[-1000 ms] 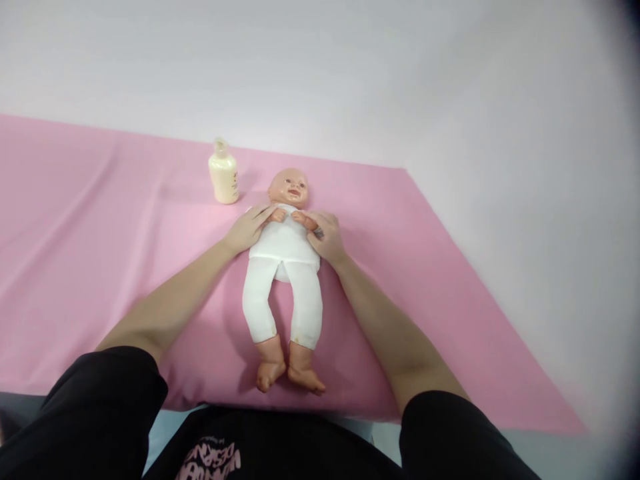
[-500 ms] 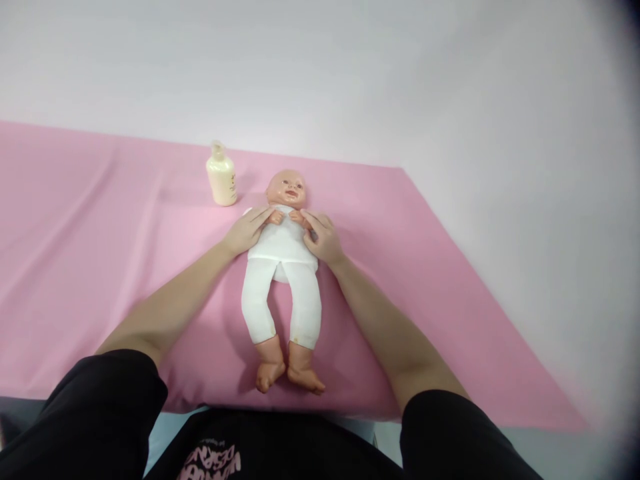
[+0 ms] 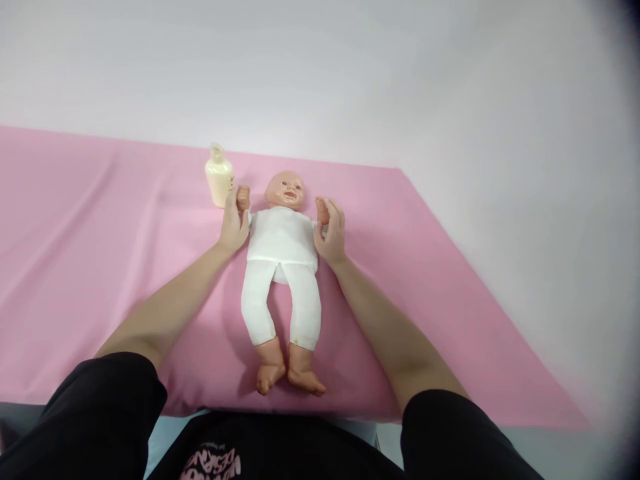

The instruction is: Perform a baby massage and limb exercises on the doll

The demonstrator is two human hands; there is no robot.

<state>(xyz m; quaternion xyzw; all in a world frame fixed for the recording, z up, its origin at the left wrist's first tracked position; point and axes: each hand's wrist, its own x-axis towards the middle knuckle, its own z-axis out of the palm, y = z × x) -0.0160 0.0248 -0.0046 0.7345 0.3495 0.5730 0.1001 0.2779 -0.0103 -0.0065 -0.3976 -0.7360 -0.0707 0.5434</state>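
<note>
- The bald baby doll with a shiny plastic head and white cloth body [image 3: 283,235] lies on its back on the smooth pink sheet [image 3: 440,313] over the worktop. Its feet point at the person, perhaps so both arms are easy to reach.
- The bare left hand [image 3: 233,225] has its grip closed around one small plastic arm [image 3: 243,199]. That arm is out to the side, away from the chest.
- The bare right hand [image 3: 331,233] has its grip around the other plastic arm [image 3: 322,211], also out sideways. Holding both seems to keep them even. I cannot tell how tight.
- The cream pump bottle [image 3: 219,181] stands upright near the left hand, likely there to be handy.
</note>
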